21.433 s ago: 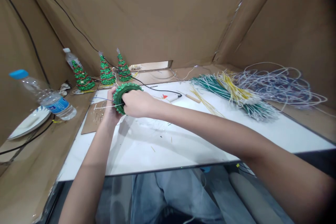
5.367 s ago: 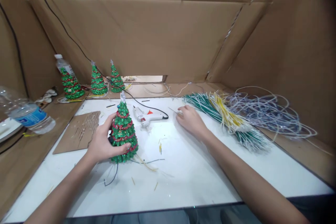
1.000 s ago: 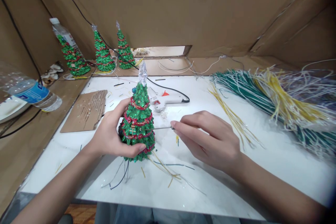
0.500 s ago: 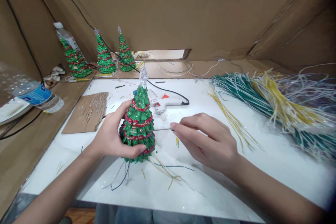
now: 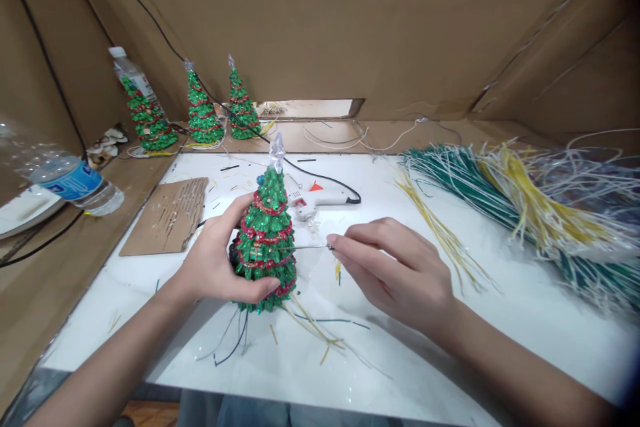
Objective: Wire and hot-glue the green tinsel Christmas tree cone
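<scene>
A small green Christmas tree figurine (image 5: 270,233) with red garlands and a clear tip stands upright on the white board. My left hand (image 5: 220,257) is wrapped round its left side, the thumb across its lower front. Between thumb and fingertips, my right hand (image 5: 395,273) pinches a thin metal rod (image 5: 313,246), held level. The rod's far end meets the tree's right side at mid-height; its exact tip is hard to make out. Thin yellow, dark and whitish wires (image 5: 315,330) spread from under the tree's base.
A white glue gun (image 5: 320,198) lies behind the tree, its black cord running up left. Cardboard (image 5: 163,217) lies left. Bundled green, yellow and white wires (image 5: 540,207) fill the right. Back left are several finished-looking trees (image 5: 203,110) and a bottle (image 5: 83,180) lies tilted nearer.
The whole view has shifted very slightly. Both hands, the tree and the metal rod keep nearly the same positions relative to each other.
</scene>
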The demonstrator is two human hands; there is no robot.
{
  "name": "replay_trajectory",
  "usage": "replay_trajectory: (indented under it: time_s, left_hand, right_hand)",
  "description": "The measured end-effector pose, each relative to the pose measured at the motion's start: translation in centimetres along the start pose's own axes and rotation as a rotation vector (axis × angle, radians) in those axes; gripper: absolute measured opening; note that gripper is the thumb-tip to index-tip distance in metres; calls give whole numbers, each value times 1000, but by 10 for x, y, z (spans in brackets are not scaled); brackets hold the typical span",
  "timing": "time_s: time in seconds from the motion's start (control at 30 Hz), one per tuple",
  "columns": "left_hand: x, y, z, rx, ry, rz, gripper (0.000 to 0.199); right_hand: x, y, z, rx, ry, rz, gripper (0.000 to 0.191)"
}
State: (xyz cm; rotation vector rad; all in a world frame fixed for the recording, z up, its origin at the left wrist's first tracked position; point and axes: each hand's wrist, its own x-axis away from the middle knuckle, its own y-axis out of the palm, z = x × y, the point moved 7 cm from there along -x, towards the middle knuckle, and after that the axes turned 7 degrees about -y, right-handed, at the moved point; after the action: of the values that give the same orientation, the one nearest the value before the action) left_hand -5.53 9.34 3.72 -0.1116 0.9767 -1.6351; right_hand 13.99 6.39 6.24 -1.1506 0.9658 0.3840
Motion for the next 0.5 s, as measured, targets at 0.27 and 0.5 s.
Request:
replay_trajectory:
  time_s: [0.27, 0.5]
  left_hand:
    - [0, 0, 0, -9, -13, 5, 87]
    - [0, 0, -1, -16, -19, 1, 87]
  right_hand:
    - [0, 1, 1, -3, 10, -7, 25]
    - [1, 2, 2, -17, 3, -1, 26]
